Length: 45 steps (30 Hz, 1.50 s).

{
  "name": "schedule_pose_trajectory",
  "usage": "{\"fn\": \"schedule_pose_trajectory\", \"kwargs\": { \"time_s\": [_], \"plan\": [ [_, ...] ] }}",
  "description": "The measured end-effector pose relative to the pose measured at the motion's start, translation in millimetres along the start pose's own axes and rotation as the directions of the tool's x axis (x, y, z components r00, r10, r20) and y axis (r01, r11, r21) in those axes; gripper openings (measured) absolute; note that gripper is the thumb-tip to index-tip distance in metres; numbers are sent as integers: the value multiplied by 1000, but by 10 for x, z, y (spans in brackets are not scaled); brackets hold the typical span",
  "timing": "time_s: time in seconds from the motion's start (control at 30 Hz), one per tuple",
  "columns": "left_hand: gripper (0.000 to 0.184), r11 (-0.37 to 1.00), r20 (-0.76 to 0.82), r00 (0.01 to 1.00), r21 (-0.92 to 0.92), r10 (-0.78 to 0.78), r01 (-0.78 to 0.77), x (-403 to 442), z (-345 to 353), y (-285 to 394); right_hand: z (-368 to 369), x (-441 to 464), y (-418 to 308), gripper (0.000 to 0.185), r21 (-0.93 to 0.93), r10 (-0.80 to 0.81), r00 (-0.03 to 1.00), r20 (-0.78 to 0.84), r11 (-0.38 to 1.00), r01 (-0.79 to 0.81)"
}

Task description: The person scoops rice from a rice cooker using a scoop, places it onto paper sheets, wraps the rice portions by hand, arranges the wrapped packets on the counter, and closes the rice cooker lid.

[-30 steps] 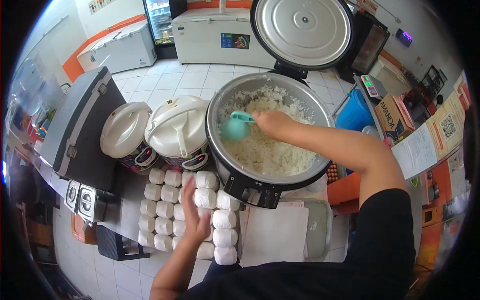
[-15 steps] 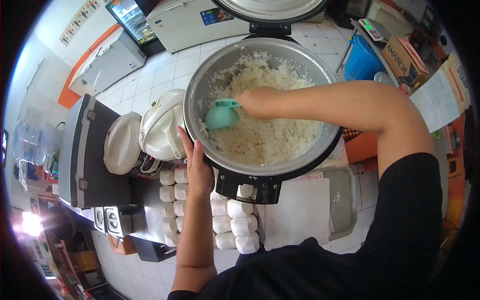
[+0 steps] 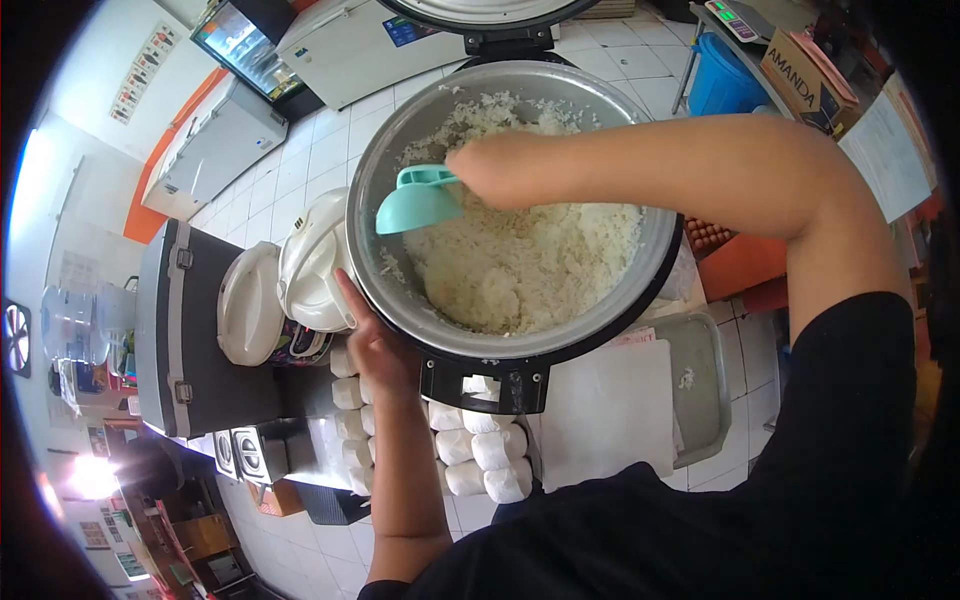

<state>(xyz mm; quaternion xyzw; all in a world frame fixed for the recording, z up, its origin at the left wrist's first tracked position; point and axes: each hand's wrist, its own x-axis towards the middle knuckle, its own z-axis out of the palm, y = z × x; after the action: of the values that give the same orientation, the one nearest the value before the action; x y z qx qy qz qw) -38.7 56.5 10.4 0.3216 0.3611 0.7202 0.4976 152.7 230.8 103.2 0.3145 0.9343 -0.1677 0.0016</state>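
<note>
A large rice cooker (image 3: 362, 262) stands with its lid raised, and cooked white rice (image 3: 540, 270) lies in its metal pot. My right hand (image 3: 497, 170) is closed around the handle of a turquoise rice scoop (image 3: 418, 208). The scoop is above the rice at the pot's left wall, its rounded back toward me; its inside is hidden. Against the cooker's lower left side rests my left hand (image 3: 382, 350), its visible fingers stretched out along the outer wall. Part of that hand is hidden by the cooker.
Wrapped white bundles (image 3: 498, 447) sit in rows below the cooker, beside a stack of white paper (image 3: 605, 410) on a grey tray (image 3: 712, 400). Left of the cooker are a smaller white rice cooker (image 3: 318, 265) and a grey cooler box (image 3: 205, 330). A cardboard box (image 3: 800, 75) stands at the right.
My right hand has lifted the scoop from the rice, up and slightly left. The scoop has turned in my grip. My left hand stays at the cooker's side while the view shifts slightly.
</note>
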Motion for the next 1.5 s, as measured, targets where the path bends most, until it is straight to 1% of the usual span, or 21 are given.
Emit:
{"fn": "schedule_pose_trajectory", "kwargs": {
  "time_s": [0.03, 0.2, 0.27, 0.3, 0.33, 0.4, 0.47, 0.5, 0.53, 0.6, 0.73, 0.83, 0.9, 0.93, 1.0, 1.07, 1.17, 1.23, 1.37, 1.43, 1.5],
  "plan": [
    [89, 985, -89, 996, 170, 6, 10, -6, 166, 35, 106, 60, -18, 13, 23, -3, 1000, -3, 1000, 3],
    [91, 986, -84, 996, 166, 25, -10, -20, 213, 82, 186, -159, -144, 10, 41, -71, 996, 45, 997, 69],
    [91, 990, -59, 998, 142, 9, 0, -21, 223, 95, 238, -194, -135, 10, -318, -267, 921, 285, 880, 353],
    [92, 989, -61, 998, 149, 0, 9, -24, 237, 107, 213, -182, -124, 10, -320, -265, 921, 284, 880, 352],
    [92, 989, -56, 998, 150, -1, 9, -32, 232, 108, 173, -149, -100, 11, -303, -239, 940, 242, 902, 307],
    [93, 1000, -11, 1000, -5, -1, 1, -53, 203, 100, 63, -50, -49, 11, -286, -211, 957, 201, 921, 263],
    [94, 998, 20, 1000, -55, 15, -14, -65, 158, 62, -79, 105, 8, 11, -117, -86, 995, -45, 990, 80],
    [94, 995, 56, 998, -100, 31, -25, -65, 142, 60, 31, 282, 88, 10, -61, 20, 1000, 3, 998, -20],
    [94, 994, 56, 998, -102, 35, -30, -55, 163, 73, 90, 289, 68, 10, -65, 18, 1000, 1, 998, -18],
    [95, 993, -3, 999, 108, 37, -36, -55, 218, 93, 240, 201, -11, 10, -87, -88, 994, 64, 992, 94],
    [99, 998, 6, 1000, 66, 4, -4, -48, 181, 91, 221, -122, -93, 11, -139, -145, 980, 139, 976, 165],
    [99, 998, -1, 1000, 59, -28, 28, -51, 154, 86, 93, -24, -28, 12, -267, -194, 963, 188, 933, 241],
    [99, 997, 3, 1000, 76, 2, -2, -60, 177, 94, 11, 196, 110, 13, -151, -44, 999, 8, 987, 45],
    [99, 995, 7, 999, 91, 31, -32, -52, 197, 100, 71, 310, 193, 13, -159, -49, 999, 1, 986, 49],
    [98, 992, 28, 998, 106, 63, -66, -32, 197, 128, 225, 525, 318, 13, 95, 136, 985, -107, 987, -126],
    [98, 984, 64, 994, 154, 84, -93, -14, 142, 94, 310, 362, 86, 13, 70, 154, 988, -12, 986, -153],
    [96, 996, 60, 996, 65, 62, -66, -26, 158, 94, 473, 290, 49, 12, -38, 50, 990, 135, 998, -45],
    [96, 996, 65, 997, 70, 45, -49, -20, 142, 110, 323, 168, -50, 12, -330, -134, 968, 214, 922, 201],
    [89, 995, 5, 1000, 99, 0, 0, -39, 81, 108, 76, 302, -105, 14, -279, -82, 979, 186, 951, 133],
    [86, 992, 3, 1000, 124, -7, 6, -16, 73, 86, 143, 446, -23, 16, -99, 164, 957, 240, 985, -144],
    [86, 982, -102, 995, 189, 2, 17, -9, 56, 6, 291, 453, -8, 15, -175, 129, 952, 277, 981, -82]
  ]
}}
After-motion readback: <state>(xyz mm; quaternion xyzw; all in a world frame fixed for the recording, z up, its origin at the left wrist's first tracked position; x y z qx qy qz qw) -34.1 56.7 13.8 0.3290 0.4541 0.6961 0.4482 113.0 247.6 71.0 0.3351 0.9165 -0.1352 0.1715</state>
